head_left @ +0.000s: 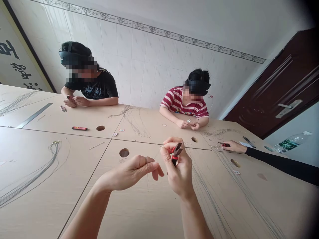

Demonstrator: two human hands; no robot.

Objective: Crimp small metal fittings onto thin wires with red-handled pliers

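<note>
My right hand [181, 177] is wrapped round small pliers [177, 151] with red and black handles, their jaws pointing up. Its thumb and index finger are pinched together at the tips; anything tiny between them is too small to make out. Close by on the left, my left hand [132, 171] pinches a thin dark cord [148, 184] between thumb and fingers. The cord's lower end hangs below the fingers. Both hands are raised over the wooden table [139, 215], fingertips a short gap apart.
Bundles of thin cords [51, 164] lie left and right [211, 191]. Across the table sit two people [99, 84]. At right, another person's hand [233, 146] holds red-handled pliers near a plastic bottle [291, 142]. Also there: a metal ruler [35, 115], a red-black box cutter [79, 128] and table holes [124, 152].
</note>
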